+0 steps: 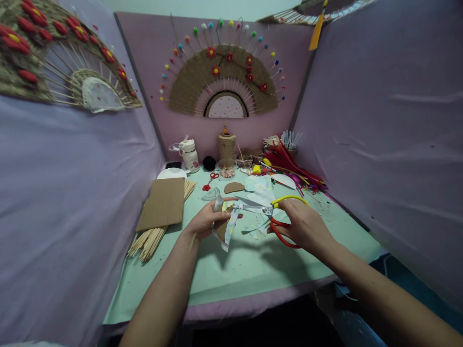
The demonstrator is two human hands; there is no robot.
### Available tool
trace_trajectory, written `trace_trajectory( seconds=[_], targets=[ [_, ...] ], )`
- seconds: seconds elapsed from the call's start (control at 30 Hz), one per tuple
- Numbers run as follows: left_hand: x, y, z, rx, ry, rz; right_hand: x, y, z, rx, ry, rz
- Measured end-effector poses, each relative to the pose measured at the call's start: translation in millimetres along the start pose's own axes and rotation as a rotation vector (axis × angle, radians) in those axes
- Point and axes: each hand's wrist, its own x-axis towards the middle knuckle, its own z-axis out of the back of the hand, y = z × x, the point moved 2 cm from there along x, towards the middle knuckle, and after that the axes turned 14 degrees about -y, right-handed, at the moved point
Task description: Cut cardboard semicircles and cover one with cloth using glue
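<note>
Pinched in my left hand is a cardboard half-disc with patterned fabric folded along its edges. My right hand grips large scissors with one yellow and one red handle. Their blades are spread and point left, with the tips close to the fabric's upper edge. Whether they touch it I cannot tell. Cut fabric scraps lie beneath the scissors, and a larger piece of pale patterned fabric is behind them. Another cardboard half-disc lies flat beyond my hands.
Cardboard rests on bamboo sticks at the left. Behind are small red scissors, a protractor, a bead tub, a twine spool and a white bottle. Red pipe cleaners lie back right; a decorated fan hangs behind.
</note>
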Motion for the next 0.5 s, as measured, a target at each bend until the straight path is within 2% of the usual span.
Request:
trace_trajectory(
  seconds=[0.5],
  targets=[
    [-1.7, 1.7, -2.7, 0.016, 0.049, 0.038, -4.5, 2.1, 12.2, -0.107, 0.007, 0.057]
  ],
)
